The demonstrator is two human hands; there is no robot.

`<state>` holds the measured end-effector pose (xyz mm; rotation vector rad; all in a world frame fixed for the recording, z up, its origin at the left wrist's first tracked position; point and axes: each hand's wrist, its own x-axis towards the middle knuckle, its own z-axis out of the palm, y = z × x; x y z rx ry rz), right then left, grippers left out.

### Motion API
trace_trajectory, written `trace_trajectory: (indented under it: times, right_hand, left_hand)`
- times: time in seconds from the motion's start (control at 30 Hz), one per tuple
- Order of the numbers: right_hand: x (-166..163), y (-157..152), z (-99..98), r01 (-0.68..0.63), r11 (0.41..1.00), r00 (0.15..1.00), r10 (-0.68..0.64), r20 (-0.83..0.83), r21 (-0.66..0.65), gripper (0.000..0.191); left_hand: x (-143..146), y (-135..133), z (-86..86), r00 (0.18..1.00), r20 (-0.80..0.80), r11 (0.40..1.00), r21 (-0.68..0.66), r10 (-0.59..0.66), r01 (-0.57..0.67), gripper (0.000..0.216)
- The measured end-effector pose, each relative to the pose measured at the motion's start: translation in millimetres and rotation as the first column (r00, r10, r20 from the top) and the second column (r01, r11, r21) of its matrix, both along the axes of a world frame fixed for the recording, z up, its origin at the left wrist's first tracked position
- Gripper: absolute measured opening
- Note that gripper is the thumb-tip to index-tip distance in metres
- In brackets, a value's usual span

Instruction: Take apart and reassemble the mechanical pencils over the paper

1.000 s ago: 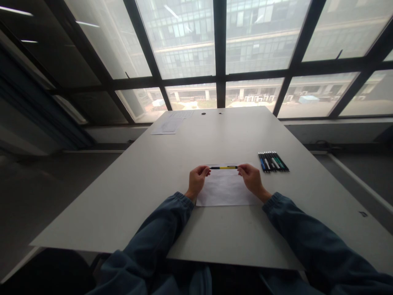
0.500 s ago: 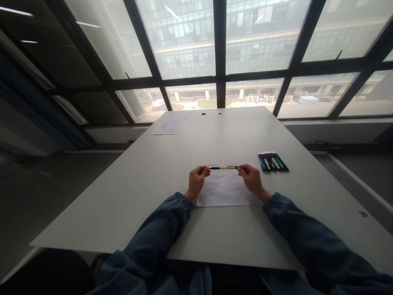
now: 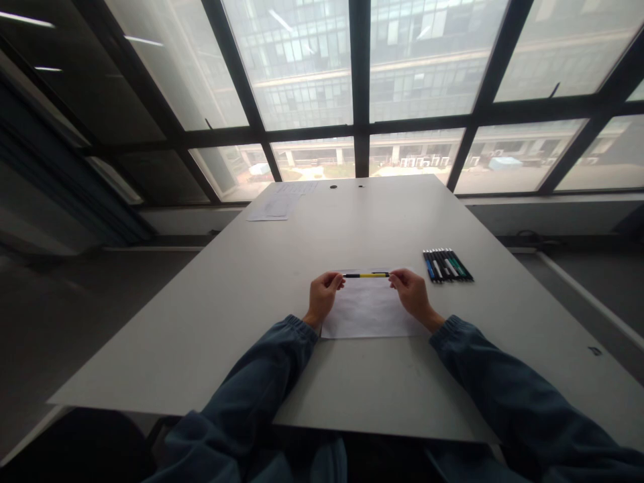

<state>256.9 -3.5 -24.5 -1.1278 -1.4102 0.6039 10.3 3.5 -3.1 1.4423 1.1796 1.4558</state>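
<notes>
A yellow and black pen (image 3: 372, 274) lies level between my two hands, over the far part of a white sheet of paper (image 3: 369, 312). My left hand (image 3: 325, 293) pinches its dark left end between thumb and fingers. At the other end, where the clip shows, my right hand (image 3: 411, 294) pinches it the same way. Parts of the paper's left and right sides are hidden by my hands and wrists. Just beyond my right hand, several black, blue, white and green pens (image 3: 447, 265) lie side by side in a neat row.
All this is on a long white table (image 3: 241, 302). Printed papers (image 3: 272, 206) lie at its far left, and two dark round spots mark the far end. A small dark mark or scrap (image 3: 595, 351) is near the right edge. Large windows (image 3: 302, 67) stand behind the table.
</notes>
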Motion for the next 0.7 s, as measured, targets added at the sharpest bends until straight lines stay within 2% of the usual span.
trace_trajectory:
  times: [0.7]
  right_hand:
    - [-0.4, -1.4, 1.8, -0.002, 1.000, 1.000, 0.002, 0.006, 0.004, 0.025]
  left_hand:
    - [-0.4, 0.0, -0.7, 1.000, -0.015, 1.000, 0.004, 0.006, -0.005, 0.030]
